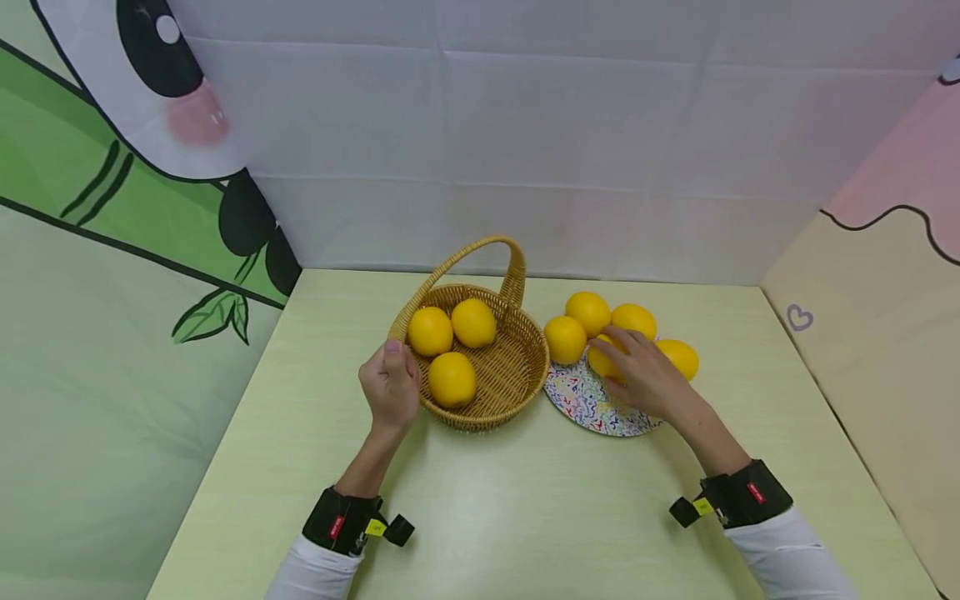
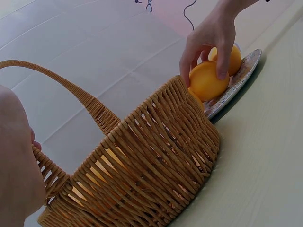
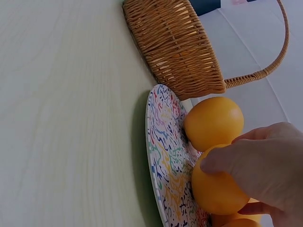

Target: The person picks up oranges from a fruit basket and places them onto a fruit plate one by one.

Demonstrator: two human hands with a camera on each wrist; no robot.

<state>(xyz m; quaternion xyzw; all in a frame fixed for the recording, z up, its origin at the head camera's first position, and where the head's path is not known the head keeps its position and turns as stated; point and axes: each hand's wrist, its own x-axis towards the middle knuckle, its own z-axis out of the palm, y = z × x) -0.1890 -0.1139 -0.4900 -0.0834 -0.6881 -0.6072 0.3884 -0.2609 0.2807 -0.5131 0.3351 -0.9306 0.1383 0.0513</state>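
Note:
My left hand (image 1: 392, 385) grips the handle of a woven wicker basket (image 1: 504, 377) low on its left side, by the rim. Inside the basket lie three oranges, one of them the front orange (image 1: 452, 380). My right hand (image 1: 649, 377) reaches over the patterned plate (image 1: 588, 406) with thumb and fingers around an orange (image 3: 218, 189). In the right wrist view that fruit sits close over the plate, and another orange (image 3: 214, 124) is beside it, towards the basket. Several more oranges, such as the back orange (image 1: 587, 313), are grouped around my right hand.
The basket stands left of the plate, their edges close together on the pale wooden table (image 1: 480, 517). Behind the table rises a light cloth backdrop (image 1: 570, 150), with printed panels at both sides. The arched basket handle (image 1: 480, 243) stands up over the basket.

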